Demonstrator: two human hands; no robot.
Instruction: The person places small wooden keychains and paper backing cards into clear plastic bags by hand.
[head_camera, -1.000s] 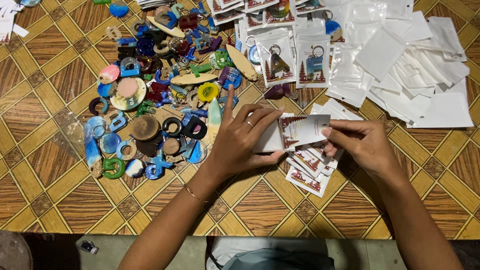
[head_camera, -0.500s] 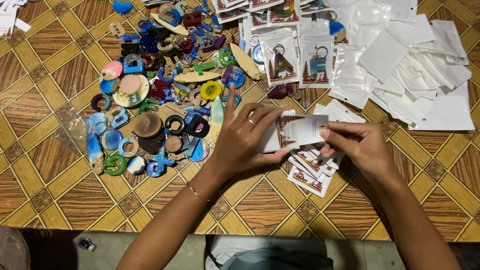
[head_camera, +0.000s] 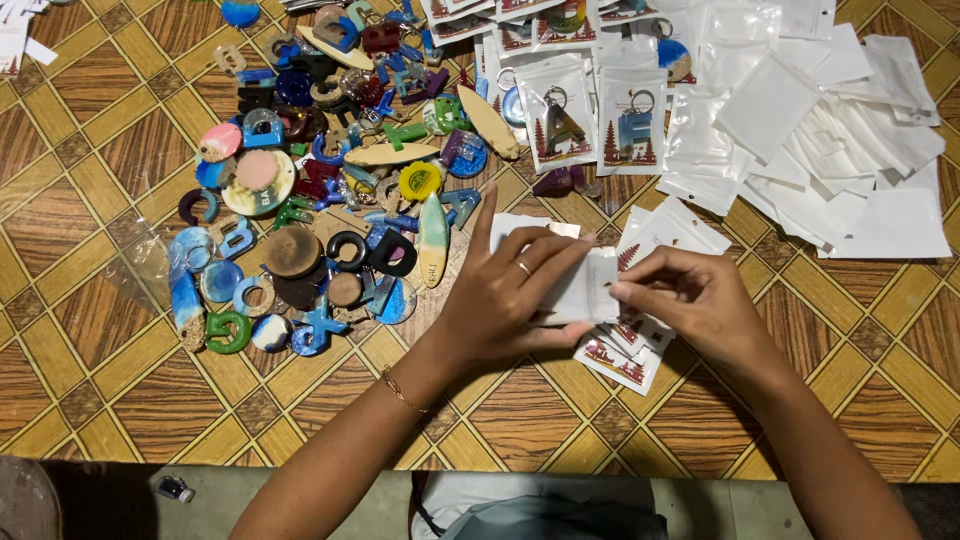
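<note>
Left of the packaged keychains (head_camera: 590, 125) we see a heap of colourful resin letters and charms (head_camera: 320, 200) on the parquet-patterned table (head_camera: 90, 330), and right of them a pile of empty white pouches (head_camera: 830, 140).

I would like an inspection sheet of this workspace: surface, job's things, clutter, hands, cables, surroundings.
Surface: wooden table with a diamond inlay pattern.
Job's things: small white pouch held between both hands; a stack of printed cards lies beneath them.
Clutter: heap of colourful resin letters and shapes on the left; packed keychain bags at the top; pile of empty white pouches on the right.
Hands: left hand grips the pouch, a ring and a bracelet on it; right hand pinches the pouch's edge with its fingers.
Cables: nothing seen.
Surroundings: floor strip below the table edge with a small dark object.
</note>
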